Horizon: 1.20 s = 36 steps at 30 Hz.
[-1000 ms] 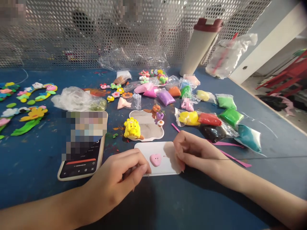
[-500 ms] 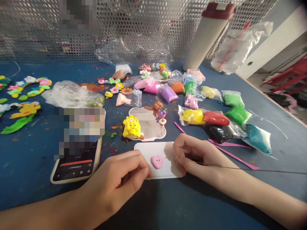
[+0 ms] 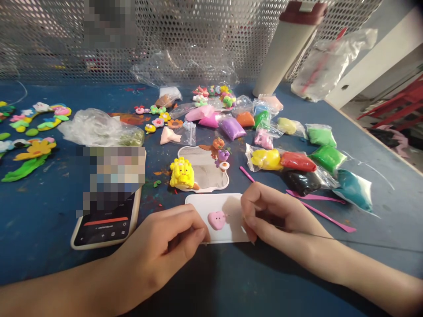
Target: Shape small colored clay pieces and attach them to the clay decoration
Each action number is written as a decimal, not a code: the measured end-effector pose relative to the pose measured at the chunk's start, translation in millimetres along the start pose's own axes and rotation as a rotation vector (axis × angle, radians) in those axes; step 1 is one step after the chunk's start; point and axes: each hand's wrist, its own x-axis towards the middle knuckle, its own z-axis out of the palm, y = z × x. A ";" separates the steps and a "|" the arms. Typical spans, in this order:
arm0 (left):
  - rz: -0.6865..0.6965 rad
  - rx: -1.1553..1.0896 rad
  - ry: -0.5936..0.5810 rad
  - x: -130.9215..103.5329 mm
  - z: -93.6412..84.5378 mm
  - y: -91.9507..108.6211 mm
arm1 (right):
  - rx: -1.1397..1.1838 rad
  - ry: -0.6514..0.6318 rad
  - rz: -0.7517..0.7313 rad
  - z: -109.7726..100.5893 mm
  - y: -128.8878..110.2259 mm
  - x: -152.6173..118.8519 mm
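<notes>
A white board (image 3: 198, 203) lies on the table, with a pink heart-shaped clay piece (image 3: 216, 221) on it that carries small dark dots. My left hand (image 3: 180, 235) is closed at the board's near left corner, thumb and fingers pinching its edge. At the board's right side, my right hand (image 3: 267, 215) pinches a thin dark wire (image 3: 363, 244) that runs back past the wrist. Its fine front end reaches the clay piece's right side, where a tiny pink bit shows. Behind the board lies a white-framed mirror (image 3: 206, 169) with a yellow clay figure (image 3: 182, 173) on its left.
On the left lies a phone (image 3: 105, 220). Bags of coloured clay (image 3: 299, 161) spread across the back right, near pink modelling tools (image 3: 330, 216). A tumbler (image 3: 284, 53) stands at the back, before a perforated metal panel (image 3: 198, 26). Clay flowers (image 3: 36, 149) lie far left.
The wire's front end, with the tiny pink bit, has come to the heart-shaped piece's right side from slightly farther right. My left hand has stayed at the board's corner.
</notes>
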 end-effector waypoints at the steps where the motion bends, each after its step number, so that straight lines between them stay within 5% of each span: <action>1: -0.004 0.003 -0.002 0.0 0.1 -0.1 | -0.020 -0.008 -0.019 1.7 -0.6 -0.1; 36: 0.001 -0.017 0.019 -0.3 1.8 0.8 | -0.142 0.051 -0.030 19.3 -2.6 2.7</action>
